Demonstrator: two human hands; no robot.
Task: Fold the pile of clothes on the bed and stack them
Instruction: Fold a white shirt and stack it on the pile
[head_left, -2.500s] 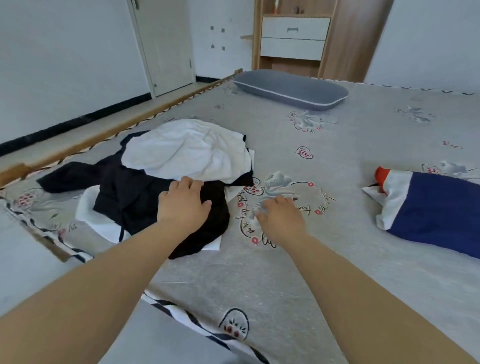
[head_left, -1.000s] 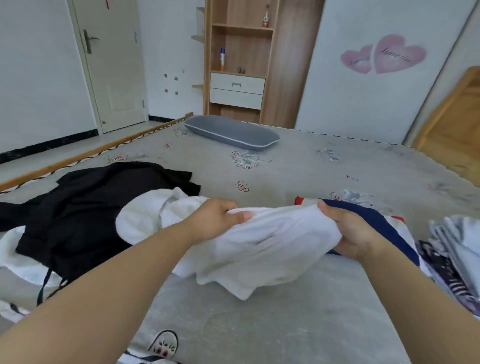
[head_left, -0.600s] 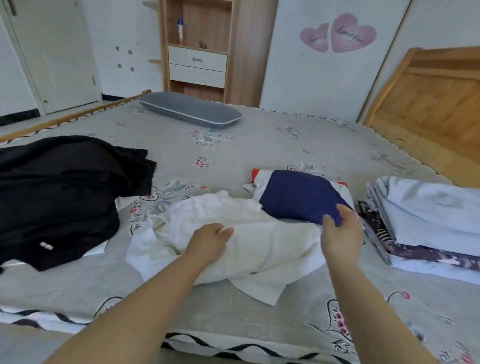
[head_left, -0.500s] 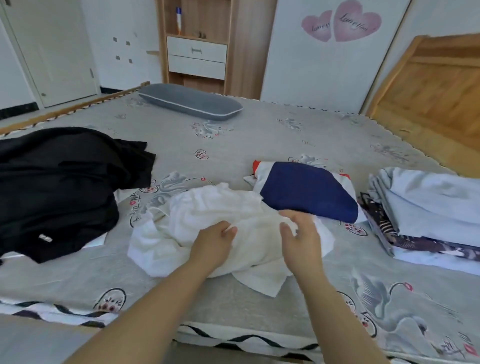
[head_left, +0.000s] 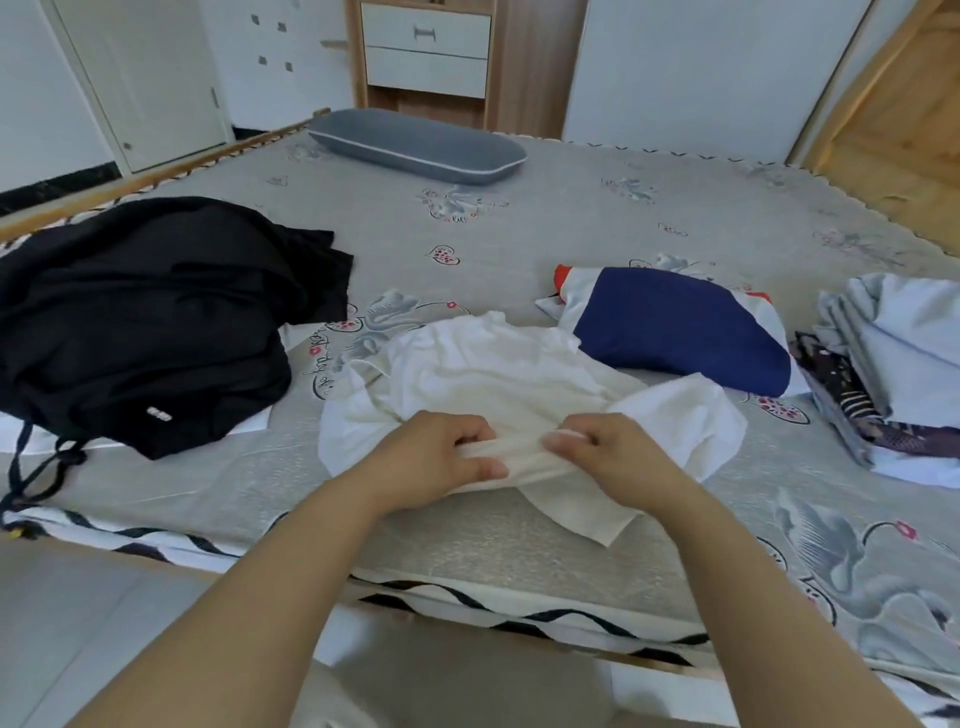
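— Hands?
— Left hand (head_left: 434, 457) and right hand (head_left: 618, 454) close together near the bed's (head_left: 519, 234) front edge, each pinching the same bunched fold of the white garment (head_left: 493, 374). Fingers curled, thumbs on top.
— Rest of the garment?
— Crumpled on the sheet, spilling out behind and to the right of the hands.
— Around it?
— Black clothes (head_left: 145, 317) heaped at left, well apart. Navy piece (head_left: 675, 327) just behind, right. Folded stack (head_left: 893, 364) far right, perhaps three items; hard to count. Grey pillow (head_left: 415, 145) at the far side.
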